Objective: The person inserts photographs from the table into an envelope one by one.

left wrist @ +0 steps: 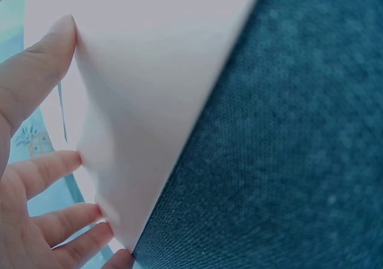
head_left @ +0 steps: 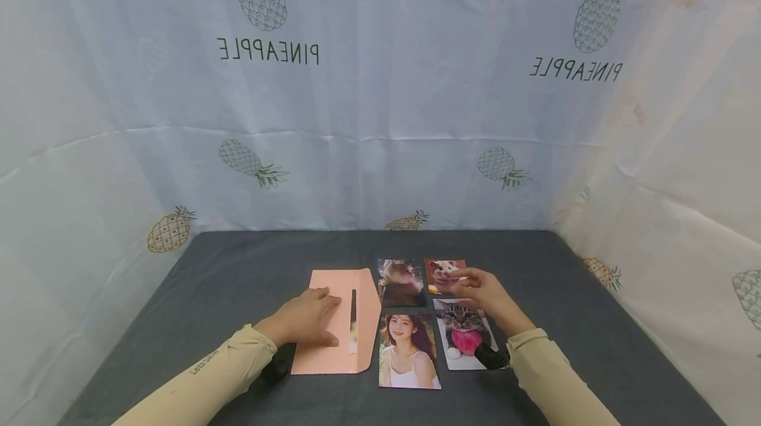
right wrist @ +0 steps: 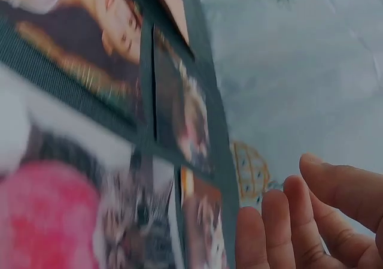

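Observation:
A peach envelope (head_left: 324, 363) lies left of centre with its pointed flap to the right. A narrow strip of a picture (head_left: 353, 340) shows at its opening. My left hand (head_left: 303, 319) rests on the envelope with spread fingers; in the left wrist view its fingertips (left wrist: 70, 161) press the paper. My right hand (head_left: 489, 294) hovers over a photo of a small furry animal (head_left: 438, 279), fingers slightly bent and holding nothing. Just below that hand lies a cat photo (head_left: 456, 320) with a pink heart, partly covered by the black wrist camera.
Beside the flap lie a dark, blurry photo (head_left: 403, 294) and, nearer me, a portrait photo (head_left: 410, 356) of a person in a white top. All rest flat on a dark grey cloth (head_left: 250, 261). White pineapple-print curtains (head_left: 380, 96) enclose the back and sides.

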Demonstrator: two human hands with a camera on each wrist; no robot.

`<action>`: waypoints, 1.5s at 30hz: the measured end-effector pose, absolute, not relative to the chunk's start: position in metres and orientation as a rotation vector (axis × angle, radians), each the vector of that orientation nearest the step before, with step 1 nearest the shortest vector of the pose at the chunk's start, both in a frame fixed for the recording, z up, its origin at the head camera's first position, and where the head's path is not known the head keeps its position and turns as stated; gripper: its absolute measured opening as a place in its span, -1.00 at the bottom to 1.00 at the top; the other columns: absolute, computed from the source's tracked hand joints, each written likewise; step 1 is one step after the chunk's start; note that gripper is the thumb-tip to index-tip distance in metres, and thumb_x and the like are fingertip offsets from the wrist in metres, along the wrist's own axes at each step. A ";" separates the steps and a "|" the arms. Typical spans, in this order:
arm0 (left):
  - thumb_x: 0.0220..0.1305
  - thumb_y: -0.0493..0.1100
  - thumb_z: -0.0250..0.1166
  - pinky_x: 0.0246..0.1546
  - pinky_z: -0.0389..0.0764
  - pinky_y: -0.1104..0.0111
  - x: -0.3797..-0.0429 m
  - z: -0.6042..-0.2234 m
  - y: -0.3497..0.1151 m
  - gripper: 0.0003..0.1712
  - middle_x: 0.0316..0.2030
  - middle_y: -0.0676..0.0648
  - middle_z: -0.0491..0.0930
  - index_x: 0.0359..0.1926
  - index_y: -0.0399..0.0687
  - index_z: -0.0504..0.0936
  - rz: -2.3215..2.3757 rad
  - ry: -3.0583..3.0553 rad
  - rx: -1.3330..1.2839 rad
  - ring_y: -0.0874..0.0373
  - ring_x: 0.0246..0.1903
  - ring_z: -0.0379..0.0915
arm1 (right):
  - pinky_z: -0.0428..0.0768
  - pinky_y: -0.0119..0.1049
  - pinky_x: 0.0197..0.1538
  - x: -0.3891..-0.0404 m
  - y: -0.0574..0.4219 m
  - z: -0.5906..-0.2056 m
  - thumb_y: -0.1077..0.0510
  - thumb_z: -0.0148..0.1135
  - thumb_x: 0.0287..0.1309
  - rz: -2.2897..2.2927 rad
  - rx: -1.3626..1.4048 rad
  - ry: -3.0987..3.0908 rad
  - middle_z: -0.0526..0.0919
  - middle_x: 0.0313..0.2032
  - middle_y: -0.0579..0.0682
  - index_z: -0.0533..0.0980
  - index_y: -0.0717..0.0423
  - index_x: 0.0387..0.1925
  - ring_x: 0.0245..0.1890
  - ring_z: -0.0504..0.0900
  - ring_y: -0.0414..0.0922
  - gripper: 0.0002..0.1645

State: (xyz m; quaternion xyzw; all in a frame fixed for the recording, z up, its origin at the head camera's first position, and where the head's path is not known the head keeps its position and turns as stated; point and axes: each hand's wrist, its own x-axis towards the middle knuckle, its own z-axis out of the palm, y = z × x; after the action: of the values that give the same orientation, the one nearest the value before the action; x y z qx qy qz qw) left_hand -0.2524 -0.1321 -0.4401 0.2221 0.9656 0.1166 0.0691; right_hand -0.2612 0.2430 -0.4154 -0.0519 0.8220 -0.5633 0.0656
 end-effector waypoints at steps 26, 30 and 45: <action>-0.09 0.22 0.50 0.22 0.37 -0.08 -0.252 -0.440 -0.131 -0.10 0.32 -0.27 0.33 0.26 -0.07 0.47 0.329 2.909 0.668 -0.20 0.32 0.25 | 0.66 -0.08 -0.22 -0.267 0.300 -0.448 0.33 0.32 0.09 -1.352 -0.031 2.662 0.67 -0.33 0.15 0.41 0.52 0.04 -0.29 0.68 -0.04 -0.49; -0.08 0.22 0.49 0.23 0.36 -0.08 -0.252 -0.440 -0.131 -0.10 0.33 -0.26 0.32 0.27 -0.06 0.46 0.329 2.904 0.667 -0.20 0.32 0.24 | 0.65 -0.09 -0.24 -0.268 0.299 -0.447 0.32 0.37 0.03 -1.316 -0.027 2.667 0.64 -0.35 0.14 0.41 0.52 0.03 -0.35 0.65 -0.08 -0.45; -0.09 0.22 0.49 0.22 0.37 -0.08 -0.251 -0.440 -0.133 -0.10 0.32 -0.27 0.33 0.26 -0.07 0.47 0.352 2.902 0.684 -0.20 0.32 0.24 | 0.56 -0.27 -0.38 -0.266 0.290 -0.446 0.33 0.45 -0.10 -1.192 0.002 2.748 0.56 -0.38 0.11 0.43 0.46 -0.02 -0.46 0.51 -0.13 -0.43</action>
State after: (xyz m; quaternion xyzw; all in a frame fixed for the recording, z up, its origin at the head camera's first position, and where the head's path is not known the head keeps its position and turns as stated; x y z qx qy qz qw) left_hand -0.2514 -0.1327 -0.4398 0.2273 0.9642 0.1170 0.0697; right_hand -0.2658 0.2902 -0.4456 0.0005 0.9150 -0.3967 0.0729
